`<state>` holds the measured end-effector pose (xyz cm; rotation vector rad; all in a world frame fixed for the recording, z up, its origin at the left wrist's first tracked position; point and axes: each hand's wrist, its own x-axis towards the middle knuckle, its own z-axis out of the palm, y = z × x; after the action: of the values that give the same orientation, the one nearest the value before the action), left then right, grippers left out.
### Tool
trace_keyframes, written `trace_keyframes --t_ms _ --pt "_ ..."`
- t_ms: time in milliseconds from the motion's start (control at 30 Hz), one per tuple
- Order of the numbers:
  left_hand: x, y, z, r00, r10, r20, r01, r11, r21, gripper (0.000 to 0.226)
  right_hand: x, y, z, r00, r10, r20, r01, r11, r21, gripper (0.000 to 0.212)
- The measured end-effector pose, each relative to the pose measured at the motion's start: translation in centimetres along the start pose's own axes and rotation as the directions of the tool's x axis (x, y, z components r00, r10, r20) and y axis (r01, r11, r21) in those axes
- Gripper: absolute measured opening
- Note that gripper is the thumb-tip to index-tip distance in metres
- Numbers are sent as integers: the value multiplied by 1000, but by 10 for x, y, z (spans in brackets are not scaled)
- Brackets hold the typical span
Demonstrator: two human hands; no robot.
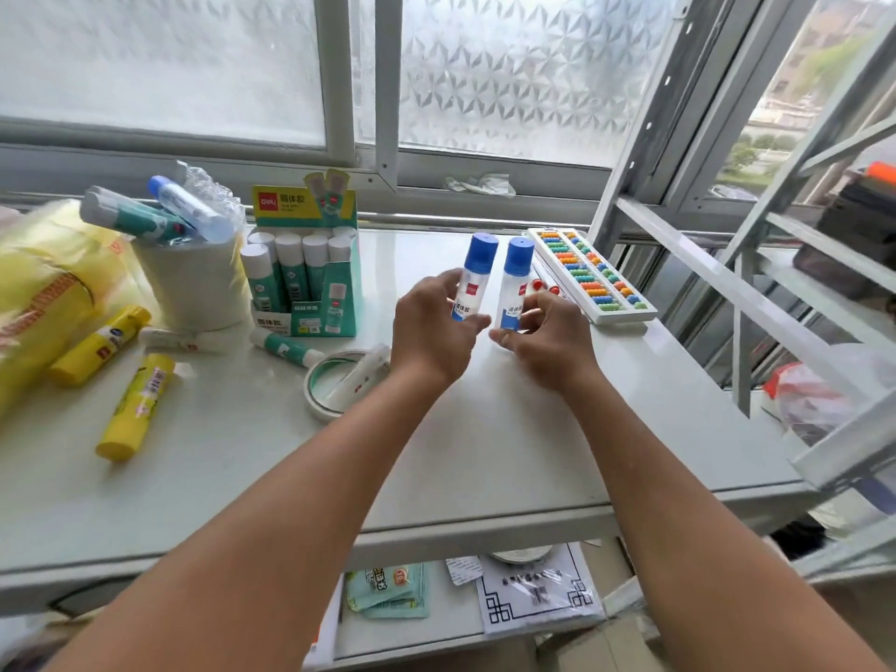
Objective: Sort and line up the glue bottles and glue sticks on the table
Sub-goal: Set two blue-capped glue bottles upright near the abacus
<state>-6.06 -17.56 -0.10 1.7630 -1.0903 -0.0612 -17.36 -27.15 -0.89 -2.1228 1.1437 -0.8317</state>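
Two blue-capped glue bottles stand upright side by side on the white table. My left hand grips the left bottle; my right hand holds the right bottle near its base. A green display box holds several white-capped glue sticks. Two yellow glue sticks lie at the left. A teal glue stick and a white one lie in front of the box. A white cup holds more sticks and one bottle.
A tape roll with a white tube across it lies left of my left hand. A colourful abacus sits at the right rear. A yellow bag fills the left edge. A metal rack stands at the right.
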Motion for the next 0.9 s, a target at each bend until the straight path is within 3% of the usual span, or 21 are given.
trace_keyframes --t_ms 200,400,667,900 --pt "12 -4 14 992 -75 101 82 994 -68 48 -1 7 1 999 -48 17 48 998 30 40" --pt "7 -11 15 963 -33 268 60 994 -95 47 -1 9 -1 995 -67 74 65 997 35 42" --pt "3 -13 22 981 -65 182 74 996 -43 47 -3 11 -3 995 -99 14 99 995 -4 42" --pt "10 -14 15 944 -145 297 179 979 -92 36 -2 14 -2 998 -68 17 68 997 -35 43"
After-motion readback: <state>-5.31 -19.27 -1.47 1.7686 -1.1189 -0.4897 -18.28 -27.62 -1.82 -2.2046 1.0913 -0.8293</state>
